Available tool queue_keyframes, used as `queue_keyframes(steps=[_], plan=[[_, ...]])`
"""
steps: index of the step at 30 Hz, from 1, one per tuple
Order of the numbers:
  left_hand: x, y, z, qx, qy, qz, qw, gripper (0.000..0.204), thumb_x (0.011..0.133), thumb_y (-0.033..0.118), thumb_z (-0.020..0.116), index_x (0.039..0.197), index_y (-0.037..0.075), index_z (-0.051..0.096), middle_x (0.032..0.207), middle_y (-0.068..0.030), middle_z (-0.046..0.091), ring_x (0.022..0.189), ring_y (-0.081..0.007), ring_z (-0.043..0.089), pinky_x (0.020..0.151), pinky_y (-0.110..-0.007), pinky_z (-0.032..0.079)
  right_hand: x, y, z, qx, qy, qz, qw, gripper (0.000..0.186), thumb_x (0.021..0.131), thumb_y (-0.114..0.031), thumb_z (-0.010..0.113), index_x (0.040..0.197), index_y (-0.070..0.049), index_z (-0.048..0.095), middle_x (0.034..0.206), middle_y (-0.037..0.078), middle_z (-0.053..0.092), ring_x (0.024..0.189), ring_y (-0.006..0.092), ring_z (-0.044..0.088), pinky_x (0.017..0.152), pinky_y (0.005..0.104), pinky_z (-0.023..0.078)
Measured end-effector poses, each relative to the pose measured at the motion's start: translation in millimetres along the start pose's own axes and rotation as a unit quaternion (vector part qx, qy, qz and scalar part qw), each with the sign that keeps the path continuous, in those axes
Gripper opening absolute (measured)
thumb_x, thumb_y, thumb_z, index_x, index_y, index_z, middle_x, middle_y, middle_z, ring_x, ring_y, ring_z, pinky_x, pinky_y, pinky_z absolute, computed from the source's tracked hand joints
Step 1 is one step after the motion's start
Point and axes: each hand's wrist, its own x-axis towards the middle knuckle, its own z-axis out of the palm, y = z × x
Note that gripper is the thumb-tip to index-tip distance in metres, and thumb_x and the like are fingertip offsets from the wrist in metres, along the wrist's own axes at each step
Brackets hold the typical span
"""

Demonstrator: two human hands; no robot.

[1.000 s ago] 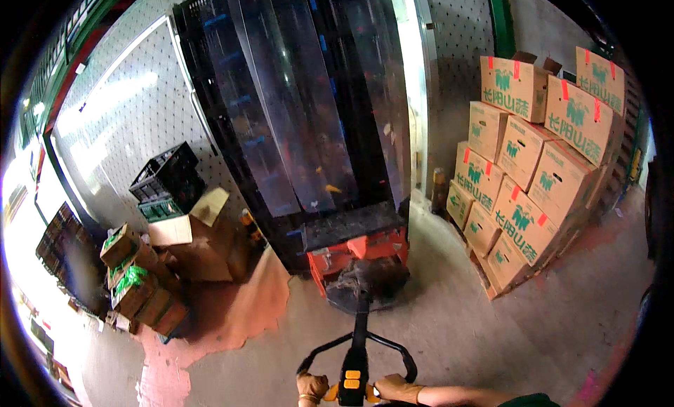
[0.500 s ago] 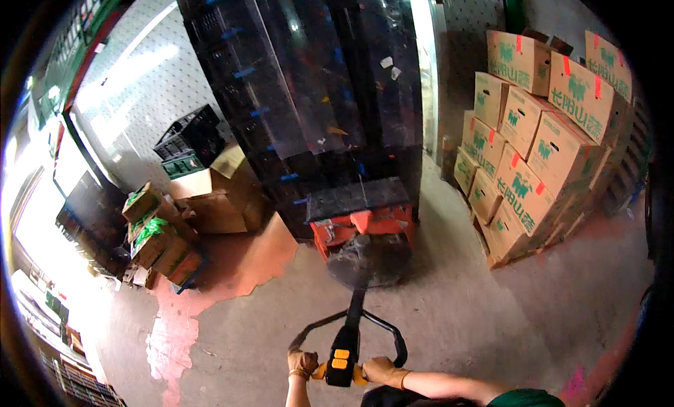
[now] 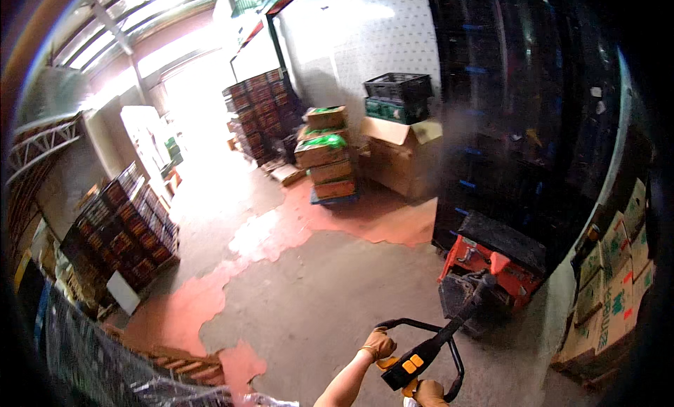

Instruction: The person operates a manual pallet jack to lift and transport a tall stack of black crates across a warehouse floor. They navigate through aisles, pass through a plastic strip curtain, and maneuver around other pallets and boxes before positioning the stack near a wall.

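Note:
Both my hands wear tan gloves and grip the black tiller handle (image 3: pixel 428 351) of a pallet truck, which has yellow buttons on its head. My left hand (image 3: pixel 379 344) is closed round the left side of the handle loop. My right hand (image 3: pixel 430 391) is closed at the handle's near right side, partly cut off by the lower edge. The tiller leads up to the truck's red and black body (image 3: pixel 495 267). Right behind that body rises a tall stack of black crates (image 3: pixel 505 126) in clear wrap; the forks are hidden.
A large carton (image 3: pixel 400 158) bearing crates and a stack of boxes (image 3: pixel 330 170) stand left of the load. Further left is a stack of dark crates (image 3: pixel 123 228); a wooden pallet (image 3: pixel 186 365) lies near it. Cartons (image 3: pixel 614 288) line the right side. A bright doorway opens at far left.
My view has swung to the left, so the truck and its load sit further right and the bright doorway shows. The handle slants up to the right now; both hands still hold it.

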Motion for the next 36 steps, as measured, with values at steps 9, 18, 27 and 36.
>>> queue_keyframes(steps=[9, 18, 27, 36], plan=[[-127, 56, -35, 0.007, -0.07, -0.03, 0.997, 0.031, 0.077, 0.022, 0.053, 0.048, 0.01, 0.055, 0.055, -0.0105, 0.056, 0.058, -0.0291, 0.052, 0.094, -0.04, 0.039, -88, -35, 87, -0.022, -0.059, 0.009, 0.998, 0.034, 0.078, -0.032, 0.067, 0.094, -0.003, 0.069, 0.091, 0.016, 0.068, 0.088, 0.0303, 0.066, 0.075, 0.0428, 0.052], [-285, 173, 11, -0.036, -0.138, -0.221, 0.965, 0.029, 0.076, 0.033, 0.056, 0.076, 0.007, 0.069, 0.083, -0.019, 0.066, 0.078, -0.0338, 0.064, 0.068, -0.042, 0.051, -242, -6, 172, 0.003, -0.021, -0.062, 0.998, 0.034, 0.083, -0.035, 0.056, 0.09, -0.005, 0.07, 0.091, 0.022, 0.066, 0.088, 0.0381, 0.064, 0.075, 0.0489, 0.05], [-338, 326, -16, 0.047, -0.076, -0.152, 0.984, 0.04, 0.082, 0.035, 0.051, 0.056, 0.008, 0.063, 0.064, -0.0176, 0.061, 0.076, -0.0329, 0.061, 0.074, -0.043, 0.045, -368, 62, 196, -0.055, 0.054, -0.125, 0.989, 0.023, 0.079, -0.027, 0.06, 0.082, -0.006, 0.07, 0.082, 0.018, 0.067, 0.074, 0.0331, 0.067, 0.065, 0.0437, 0.052], [-383, 407, 17, 0.123, 0.062, -0.226, 0.964, 0.034, 0.08, 0.034, 0.051, 0.061, 0.008, 0.061, 0.062, -0.0116, 0.063, 0.067, -0.0333, 0.059, 0.066, -0.044, 0.048, -434, 140, 189, -0.032, 0.009, -0.222, 0.975, 0.024, 0.081, -0.019, 0.052, 0.083, -0.002, 0.069, 0.087, 0.019, 0.068, 0.08, 0.0355, 0.067, 0.062, 0.0463, 0.054]])
